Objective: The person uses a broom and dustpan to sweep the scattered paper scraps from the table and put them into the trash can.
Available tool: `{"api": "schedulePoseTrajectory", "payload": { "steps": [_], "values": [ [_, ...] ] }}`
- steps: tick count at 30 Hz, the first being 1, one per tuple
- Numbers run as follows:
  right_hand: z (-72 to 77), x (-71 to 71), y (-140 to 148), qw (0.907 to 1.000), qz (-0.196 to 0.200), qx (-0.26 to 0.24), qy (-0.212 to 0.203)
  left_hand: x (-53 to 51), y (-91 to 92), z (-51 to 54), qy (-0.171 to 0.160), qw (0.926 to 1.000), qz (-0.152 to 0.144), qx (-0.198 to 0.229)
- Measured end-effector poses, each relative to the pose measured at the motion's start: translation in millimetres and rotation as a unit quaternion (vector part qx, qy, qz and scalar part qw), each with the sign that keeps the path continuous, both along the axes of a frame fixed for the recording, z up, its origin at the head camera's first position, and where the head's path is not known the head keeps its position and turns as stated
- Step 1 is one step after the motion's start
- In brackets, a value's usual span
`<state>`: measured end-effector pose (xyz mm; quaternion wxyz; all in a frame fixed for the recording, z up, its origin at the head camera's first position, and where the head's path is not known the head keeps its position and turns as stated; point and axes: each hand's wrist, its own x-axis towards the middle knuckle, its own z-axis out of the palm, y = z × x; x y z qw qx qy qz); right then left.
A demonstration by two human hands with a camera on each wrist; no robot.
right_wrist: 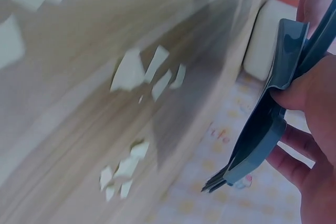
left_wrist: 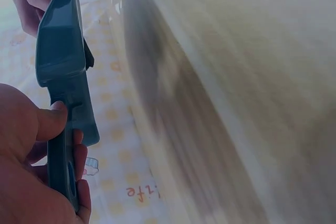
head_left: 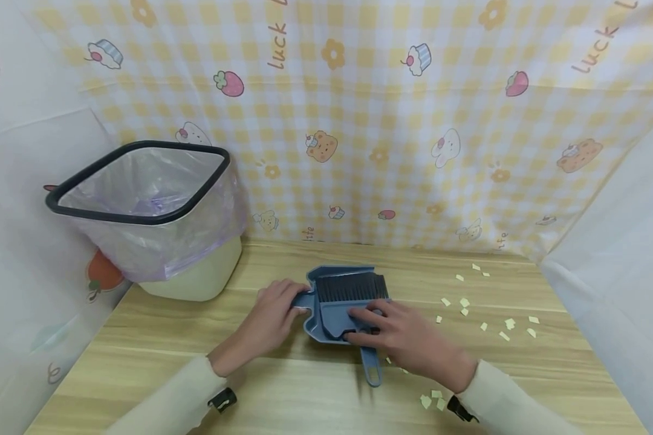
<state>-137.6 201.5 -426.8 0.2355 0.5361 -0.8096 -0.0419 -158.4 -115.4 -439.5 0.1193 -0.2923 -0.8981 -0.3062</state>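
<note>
A blue dustpan (head_left: 317, 331) is held above the wooden table with a blue brush (head_left: 334, 314) lying against it, dark bristles toward the back and handle pointing to the front. My left hand (head_left: 272, 314) grips the dustpan's handle from the left; in the left wrist view the left hand (left_wrist: 31, 166) has its thumb and fingers round that handle. From the right, my right hand (head_left: 408, 338) holds the brush's head with bent fingers. In the right wrist view the right hand (right_wrist: 317, 114) has its thumb on one side of the brush (right_wrist: 257, 148) and fingers on the other.
Small pale yellow paper scraps (head_left: 464, 302) lie scattered on the table's right side, with others (head_left: 436, 394) near the front by my right sleeve. At the back left stands a bin (head_left: 196, 272) with a black rim and a clear purplish liner. A checked curtain (head_left: 359, 121) hangs behind.
</note>
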Motion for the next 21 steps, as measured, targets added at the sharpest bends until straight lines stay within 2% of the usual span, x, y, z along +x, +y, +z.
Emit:
{"api": "schedulePoseTrajectory", "payload": {
  "steps": [11,21],
  "values": [
    [-11.1,10.2,-29.5,0.9992,0.026,-0.027,-0.012,19.5,-28.8,-8.7,0.024,0.9996,0.009,0.008],
    [-17.8,25.4,-44.2,0.9993,0.007,0.034,-0.014,31.6,-45.7,-18.8,0.012,0.9999,0.005,-0.004]
  ]
}}
